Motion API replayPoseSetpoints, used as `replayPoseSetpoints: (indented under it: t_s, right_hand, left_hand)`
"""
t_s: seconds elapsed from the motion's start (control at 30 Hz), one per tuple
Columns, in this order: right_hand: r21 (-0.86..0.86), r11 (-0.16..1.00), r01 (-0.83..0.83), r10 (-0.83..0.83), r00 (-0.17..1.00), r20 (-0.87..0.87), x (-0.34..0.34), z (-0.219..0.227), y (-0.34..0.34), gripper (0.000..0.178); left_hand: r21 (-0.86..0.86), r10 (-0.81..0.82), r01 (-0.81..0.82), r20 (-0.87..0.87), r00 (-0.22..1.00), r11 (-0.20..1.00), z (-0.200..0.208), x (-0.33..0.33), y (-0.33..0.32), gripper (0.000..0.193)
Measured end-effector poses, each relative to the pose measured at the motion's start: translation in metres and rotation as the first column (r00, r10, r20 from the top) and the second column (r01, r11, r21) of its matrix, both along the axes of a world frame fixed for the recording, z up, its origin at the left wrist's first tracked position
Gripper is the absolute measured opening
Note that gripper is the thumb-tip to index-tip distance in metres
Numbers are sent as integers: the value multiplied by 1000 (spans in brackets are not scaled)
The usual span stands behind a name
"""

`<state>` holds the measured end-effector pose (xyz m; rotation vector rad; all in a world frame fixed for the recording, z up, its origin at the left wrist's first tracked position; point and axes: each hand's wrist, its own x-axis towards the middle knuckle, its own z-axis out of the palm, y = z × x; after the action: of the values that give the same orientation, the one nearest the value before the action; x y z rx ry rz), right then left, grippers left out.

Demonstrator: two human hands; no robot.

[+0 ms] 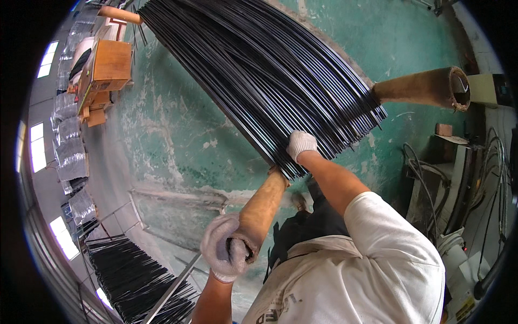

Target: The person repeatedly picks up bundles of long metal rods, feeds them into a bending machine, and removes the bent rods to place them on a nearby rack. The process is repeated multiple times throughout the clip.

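A wide layer of long, thin black rods stretches from the far left to just in front of me. My left hand, in a white knit glove, grips the open top end of a brown tube that looks like cardboard, its fingers hooked over the rim. The tube stands at the near corner of the rods. My right hand, gloved too, rests on the near ends of the rods with its fingers curled down over them. What its fingertips hold is partly hidden.
Another brown tube sticks out at the rods' right side. More black rods lie at lower left. Wooden boxes and wrapped bundles line the left wall. Cables and machinery stand at right on the green floor.
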<state>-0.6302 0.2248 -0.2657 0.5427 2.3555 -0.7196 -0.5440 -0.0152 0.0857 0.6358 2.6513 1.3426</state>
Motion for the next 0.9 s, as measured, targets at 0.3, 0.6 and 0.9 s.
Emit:
replayPoseSetpoints:
  t_s: [0.3,0.6,0.9]
  right_hand:
    - [7,995,-101,101,994,44,-9,8,40,38]
    - [-146,989,25,-18,999,49,18,68,58,60]
    - [-237,939,249,-261,965,-20,93,89,74,72]
  left_hand:
    - [43,60,-58,-34,998,997,-6,9,-1,40]
    - [41,25,-24,-5,1000,999,-2,15,-6,32]
    - [-118,-47,-35,-626,778,992,8,42,14,29]
